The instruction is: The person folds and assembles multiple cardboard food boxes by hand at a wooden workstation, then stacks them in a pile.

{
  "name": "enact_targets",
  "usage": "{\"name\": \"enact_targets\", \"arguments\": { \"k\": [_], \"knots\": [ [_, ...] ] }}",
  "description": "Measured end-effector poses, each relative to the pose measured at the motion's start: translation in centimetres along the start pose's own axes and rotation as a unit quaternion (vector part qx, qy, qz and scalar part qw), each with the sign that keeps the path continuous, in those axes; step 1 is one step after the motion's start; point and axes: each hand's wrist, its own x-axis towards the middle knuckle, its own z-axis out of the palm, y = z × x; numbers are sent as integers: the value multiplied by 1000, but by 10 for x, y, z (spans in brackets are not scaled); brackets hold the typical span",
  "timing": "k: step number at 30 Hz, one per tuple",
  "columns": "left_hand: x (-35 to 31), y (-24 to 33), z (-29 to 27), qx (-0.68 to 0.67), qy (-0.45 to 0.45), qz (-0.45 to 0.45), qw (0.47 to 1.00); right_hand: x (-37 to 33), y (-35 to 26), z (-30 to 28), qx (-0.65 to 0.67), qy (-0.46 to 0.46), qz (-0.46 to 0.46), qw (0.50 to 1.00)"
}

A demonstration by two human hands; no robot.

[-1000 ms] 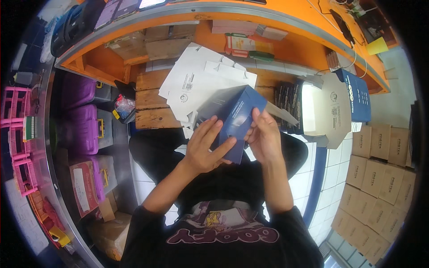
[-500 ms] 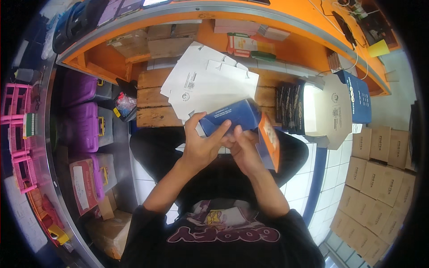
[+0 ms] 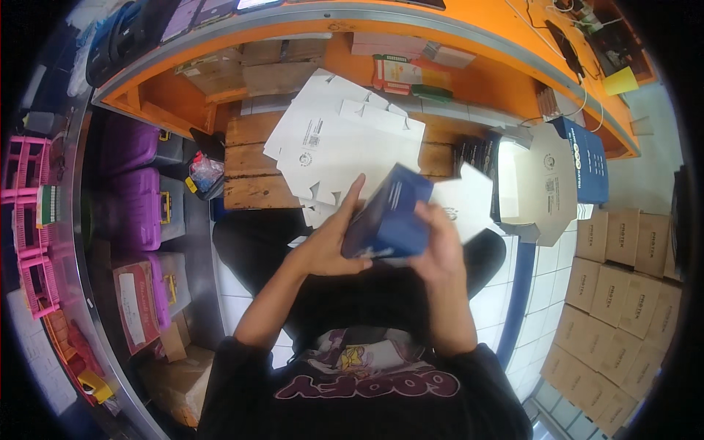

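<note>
A small blue cardboard box (image 3: 392, 216) is held between my two hands above my lap, slightly blurred by motion. My left hand (image 3: 330, 238) grips it from the left, the thumb along its near side and a finger stretched up past its far left edge. My right hand (image 3: 444, 246) closes round the right end, fingertips on the blue face. A white flap (image 3: 466, 198) with a printed mark stands out from the box's right side, beyond my right hand. Just past the box, flat white carton sheets (image 3: 345, 139) lie overlapping on a low wooden table (image 3: 249, 176).
On the table's right, a row of dark boxes (image 3: 477, 158) adjoins an open white-lined carton (image 3: 517, 183) and a blue box (image 3: 587, 161). Brown cartons (image 3: 616, 293) are stacked at right. Purple-lidded bins (image 3: 136, 209) stand at left. An orange shelf (image 3: 337, 62) spans the far side.
The box has been turned in my hands; its orange-faced flap now shows its white side, swung up to the right. My right hand has moved from beneath the box to its right end.
</note>
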Motion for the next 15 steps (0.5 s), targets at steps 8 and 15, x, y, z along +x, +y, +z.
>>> {"name": "enact_targets", "arguments": {
  "k": [8, 15],
  "knots": [
    [-20, -99, 10, -527, 243, -226, 783, 5, 27, -41, -912, -253, -37, 320],
    [-34, -83, 5, -162, 273, -66, 946, 18, 8, -62, -851, -242, -29, 464]
  ]
}}
